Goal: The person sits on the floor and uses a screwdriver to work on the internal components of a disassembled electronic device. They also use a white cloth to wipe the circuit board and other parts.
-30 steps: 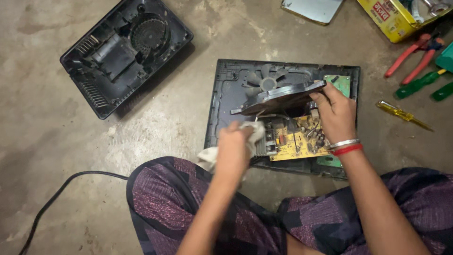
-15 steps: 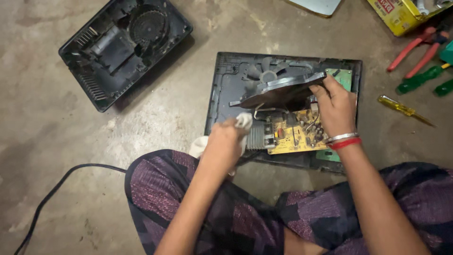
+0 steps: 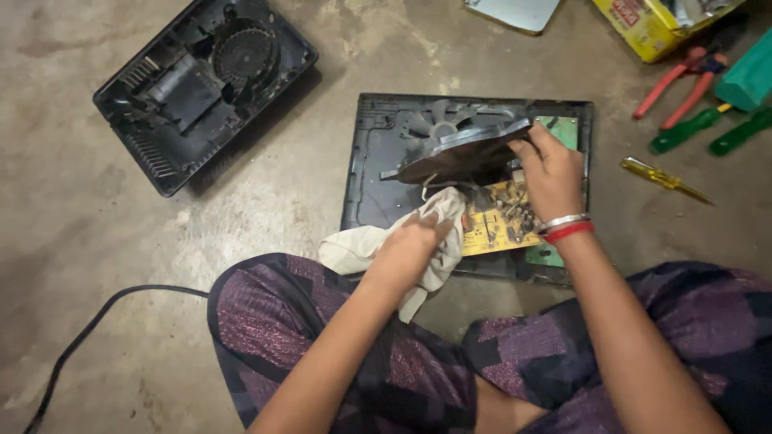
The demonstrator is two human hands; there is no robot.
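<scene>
My left hand (image 3: 406, 251) grips a crumpled white cloth (image 3: 362, 245) and presses it at the near edge of an opened black appliance base (image 3: 378, 169) lying on the floor. My right hand (image 3: 551, 169), with a silver and a red bangle at the wrist, holds up a round dark coil disc (image 3: 462, 153), tilted above the base. A yellow circuit board (image 3: 494, 221) and a green board (image 3: 559, 128) lie inside the base, partly hidden by the disc and my hands.
A second black housing with a fan (image 3: 205, 80) lies at the upper left. A black cable (image 3: 88, 333) runs over the concrete floor. At the right are red pliers (image 3: 679, 84), green-handled screwdrivers (image 3: 691, 128), a yellow screwdriver (image 3: 659, 177) and a yellow box (image 3: 643, 24).
My left hand has slid the cloth a little right and forward under the raised disc. The right hand keeps the disc lifted, nearly unmoved.
</scene>
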